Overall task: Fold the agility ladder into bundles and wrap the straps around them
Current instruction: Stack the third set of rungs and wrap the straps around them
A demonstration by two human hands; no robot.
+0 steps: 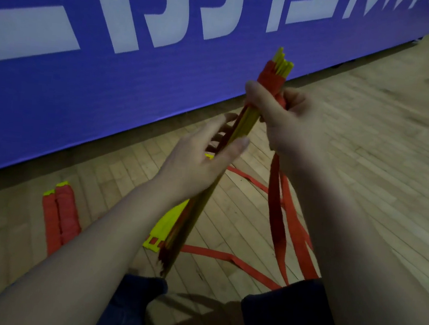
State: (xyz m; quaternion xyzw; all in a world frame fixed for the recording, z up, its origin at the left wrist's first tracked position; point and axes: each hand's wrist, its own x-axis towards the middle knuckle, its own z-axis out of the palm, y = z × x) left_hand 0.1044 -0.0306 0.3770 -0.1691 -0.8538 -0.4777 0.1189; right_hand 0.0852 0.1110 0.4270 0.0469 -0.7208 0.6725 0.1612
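Floorboards (pixel 368 166); left hand (pixel 197 160) holds bundle (pixel 243 123) (right hand (pixel 285 119): strap (pixel 275 217)).

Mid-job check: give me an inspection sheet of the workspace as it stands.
Surface: wooden floor, plank pattern, dim light.
Job's things: rung bundle held upright and tilted; red strap wound round its top, the rest hanging down and trailing over the floor; two wrapped bundles lying side by side at left; yellow rung flat on the floor behind the held bundle.
Clutter: nothing seen.
Grippers: left hand grips the rung bundle at mid-length; right hand grips the red strap just below the wound turns.
Cables: nothing seen.
Surroundings: blue banner with white lettering along the floor edge.
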